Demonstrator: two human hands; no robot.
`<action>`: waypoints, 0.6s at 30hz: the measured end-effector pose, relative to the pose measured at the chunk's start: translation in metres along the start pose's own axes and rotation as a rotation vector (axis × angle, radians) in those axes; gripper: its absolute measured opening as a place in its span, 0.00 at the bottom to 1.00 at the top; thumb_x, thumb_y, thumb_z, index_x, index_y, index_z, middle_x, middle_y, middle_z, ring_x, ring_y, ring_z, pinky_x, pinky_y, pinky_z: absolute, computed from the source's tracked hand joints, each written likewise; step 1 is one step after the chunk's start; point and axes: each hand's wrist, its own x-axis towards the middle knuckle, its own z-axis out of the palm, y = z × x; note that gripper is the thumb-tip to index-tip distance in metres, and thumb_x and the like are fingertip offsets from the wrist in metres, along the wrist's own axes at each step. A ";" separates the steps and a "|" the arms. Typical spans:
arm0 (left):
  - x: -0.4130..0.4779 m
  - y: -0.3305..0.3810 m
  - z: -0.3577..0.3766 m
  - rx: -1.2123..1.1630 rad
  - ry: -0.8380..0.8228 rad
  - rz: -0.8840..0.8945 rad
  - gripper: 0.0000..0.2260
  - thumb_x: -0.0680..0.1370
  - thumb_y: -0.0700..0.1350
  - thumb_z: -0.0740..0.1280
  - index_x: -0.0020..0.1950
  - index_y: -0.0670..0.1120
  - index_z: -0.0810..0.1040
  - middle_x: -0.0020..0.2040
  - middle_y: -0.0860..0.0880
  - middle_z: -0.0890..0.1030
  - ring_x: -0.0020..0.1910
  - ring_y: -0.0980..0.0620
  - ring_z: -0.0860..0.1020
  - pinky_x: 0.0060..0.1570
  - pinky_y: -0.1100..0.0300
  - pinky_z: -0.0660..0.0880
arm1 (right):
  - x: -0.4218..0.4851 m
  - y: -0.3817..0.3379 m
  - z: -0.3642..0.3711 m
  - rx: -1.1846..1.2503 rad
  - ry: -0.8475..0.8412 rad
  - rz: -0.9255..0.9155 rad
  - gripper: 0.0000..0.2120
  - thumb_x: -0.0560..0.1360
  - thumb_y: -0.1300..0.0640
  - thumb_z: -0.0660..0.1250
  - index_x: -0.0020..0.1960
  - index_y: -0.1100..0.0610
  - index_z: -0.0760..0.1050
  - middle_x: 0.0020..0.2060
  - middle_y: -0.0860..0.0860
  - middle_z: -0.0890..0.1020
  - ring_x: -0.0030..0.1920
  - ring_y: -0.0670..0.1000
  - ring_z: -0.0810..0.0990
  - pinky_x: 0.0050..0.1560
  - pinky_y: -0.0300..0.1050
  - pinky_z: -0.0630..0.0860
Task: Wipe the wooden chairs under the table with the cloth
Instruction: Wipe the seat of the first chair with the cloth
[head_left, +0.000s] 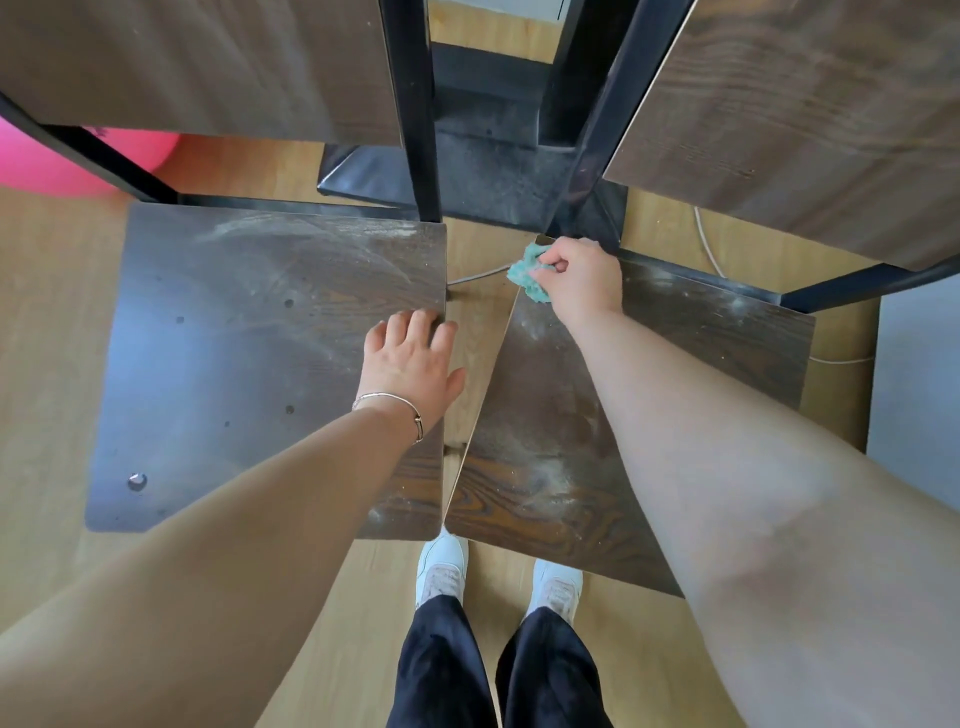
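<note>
On a pale wood floor (52, 312) the left chair (234, 338) and right chair (545, 467) stood side by side, backs away. The left hand (410, 358) lay flat and relaxed on the left chair's inner edge. The right hand (582, 280) clutched the wadded cloth (527, 273) at the right chair's far inner corner. Wiping seemed barely begun, with dust streaking both seats. The next move probably called for a stroke drawn frontward. The cloth showed no long axis, and the right chair's seat ran front-to-back, skewed rightward.

Two chair seats (249, 353) (649, 415) lie side by side, table base (483, 176) behind.
</note>
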 end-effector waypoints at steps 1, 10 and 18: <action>-0.002 -0.001 0.000 -0.011 0.005 -0.004 0.24 0.77 0.60 0.58 0.70 0.51 0.65 0.67 0.49 0.66 0.66 0.43 0.64 0.66 0.47 0.61 | -0.008 0.000 0.001 -0.003 -0.024 -0.007 0.06 0.75 0.54 0.71 0.51 0.53 0.81 0.52 0.49 0.80 0.49 0.49 0.79 0.47 0.40 0.78; -0.037 -0.011 -0.009 0.028 -0.018 0.013 0.23 0.76 0.60 0.59 0.67 0.49 0.67 0.66 0.46 0.68 0.64 0.41 0.66 0.63 0.46 0.63 | -0.122 0.018 0.042 0.057 -0.215 -0.166 0.04 0.72 0.59 0.73 0.44 0.59 0.82 0.47 0.52 0.80 0.44 0.55 0.78 0.45 0.47 0.74; -0.073 -0.008 -0.005 0.079 -0.057 0.042 0.24 0.77 0.60 0.59 0.69 0.50 0.65 0.68 0.46 0.66 0.66 0.41 0.64 0.65 0.45 0.63 | -0.216 0.037 0.067 0.053 -0.248 -0.235 0.03 0.71 0.61 0.72 0.39 0.60 0.79 0.43 0.51 0.79 0.40 0.53 0.77 0.40 0.44 0.72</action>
